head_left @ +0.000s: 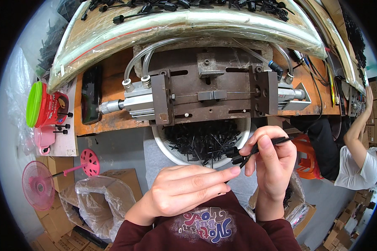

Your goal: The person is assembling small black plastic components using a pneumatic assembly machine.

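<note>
My right hand is closed in a pinch around several thin black brush wands. Their slim ends stick out past the fingertips on the right, and the thicker black caps point left. My left hand reaches across from the left with its fingers pressed together, their tips at a dark stem close below the caps. Most of that stem is hidden by the fingers. Just beyond both hands, a round white basket holds a heap of similar black wands.
A metal clamping fixture with air cylinders and clear hoses stands on the wooden bench. More black parts lie on the plastic-wrapped tray behind. At left are a red-and-green bucket, pink cup and pink fan. Another person works at right.
</note>
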Available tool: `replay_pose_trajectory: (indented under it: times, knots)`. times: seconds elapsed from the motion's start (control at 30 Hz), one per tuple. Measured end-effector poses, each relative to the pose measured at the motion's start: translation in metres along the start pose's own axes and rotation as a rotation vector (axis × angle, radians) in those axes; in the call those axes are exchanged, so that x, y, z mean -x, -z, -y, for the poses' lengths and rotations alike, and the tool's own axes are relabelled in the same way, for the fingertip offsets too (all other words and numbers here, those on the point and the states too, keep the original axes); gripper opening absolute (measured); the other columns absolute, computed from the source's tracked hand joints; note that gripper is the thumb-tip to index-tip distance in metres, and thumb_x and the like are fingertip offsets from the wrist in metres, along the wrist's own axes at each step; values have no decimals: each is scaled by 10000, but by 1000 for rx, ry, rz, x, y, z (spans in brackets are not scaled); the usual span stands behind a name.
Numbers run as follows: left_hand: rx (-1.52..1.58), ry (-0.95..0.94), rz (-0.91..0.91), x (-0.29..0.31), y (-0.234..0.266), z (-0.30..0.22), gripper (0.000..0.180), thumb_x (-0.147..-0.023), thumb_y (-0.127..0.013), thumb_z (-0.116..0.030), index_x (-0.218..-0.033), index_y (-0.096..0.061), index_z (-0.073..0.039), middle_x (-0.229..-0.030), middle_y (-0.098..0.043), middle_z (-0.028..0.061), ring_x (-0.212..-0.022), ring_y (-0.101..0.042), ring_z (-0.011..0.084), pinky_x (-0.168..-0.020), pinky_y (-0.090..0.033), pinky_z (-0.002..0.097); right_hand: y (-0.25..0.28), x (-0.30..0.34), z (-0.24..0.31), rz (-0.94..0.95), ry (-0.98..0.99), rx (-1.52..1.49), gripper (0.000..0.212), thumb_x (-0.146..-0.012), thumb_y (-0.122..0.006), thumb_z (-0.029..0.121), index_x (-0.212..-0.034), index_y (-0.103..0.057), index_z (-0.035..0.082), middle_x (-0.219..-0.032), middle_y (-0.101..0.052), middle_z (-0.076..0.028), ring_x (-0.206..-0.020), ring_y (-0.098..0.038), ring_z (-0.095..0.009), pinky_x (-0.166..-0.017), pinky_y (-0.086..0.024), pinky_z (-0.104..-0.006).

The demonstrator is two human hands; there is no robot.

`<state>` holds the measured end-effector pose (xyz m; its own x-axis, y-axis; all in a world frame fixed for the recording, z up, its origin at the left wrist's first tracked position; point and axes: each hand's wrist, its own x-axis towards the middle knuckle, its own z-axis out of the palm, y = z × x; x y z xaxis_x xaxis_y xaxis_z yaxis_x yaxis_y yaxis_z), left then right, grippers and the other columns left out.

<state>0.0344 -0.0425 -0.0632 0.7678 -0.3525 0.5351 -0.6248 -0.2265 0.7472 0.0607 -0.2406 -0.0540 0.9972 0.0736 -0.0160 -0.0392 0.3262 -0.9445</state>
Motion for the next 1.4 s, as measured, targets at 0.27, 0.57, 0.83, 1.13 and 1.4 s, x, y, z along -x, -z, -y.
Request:
replay_pose_trajectory:
  times: [0.27,0.57,0.83,1.13,1.4]
  knots:
    - [-1,11,27,-2,1,-1,198,-685,-826,-65,-871,-769,-25,-1047,-749,136,-826,-739,221,-676,-601,288,-2,3,0,-18,33,58,129,-1003,-573,67,-995,-608,-57,-850,-674,-159,-556,-605,-115,-483,-477,-213]
    - [0,-3,-1,-2,-2,3,196,-683,-831,-59,-863,-765,-17,-1049,-747,144,-838,-737,226,-679,-604,290,-3,4,-1,-29,54,33,121,-998,-568,45,-992,-593,-74,-885,-647,-148,-584,-618,-132,-462,-489,-212]
    - [27,28,-10,-2,-1,1,204,-675,-833,-53,-861,-762,-5,-1055,-742,157,-840,-737,238,-695,-610,300,-3,6,0,-38,86,81,116,-996,-568,39,-996,-591,-74,-875,-655,-148,-594,-623,-117,-471,-491,-209]
    - [43,15,-5,-1,-3,2,215,-678,-837,-54,-876,-768,-9,-1060,-743,147,-857,-735,242,-702,-613,304,-5,8,-2,-19,70,86,103,-996,-567,36,-999,-596,-62,-838,-662,-140,-577,-617,-110,-468,-482,-201]
    - [58,36,-21,1,-3,4,222,-670,-847,-68,-872,-771,-17,-1067,-743,140,-859,-734,240,-710,-614,306,-4,7,-3,9,64,125,82,-989,-560,8,-978,-601,-63,-809,-664,-116,-555,-611,-96,-471,-469,-197]
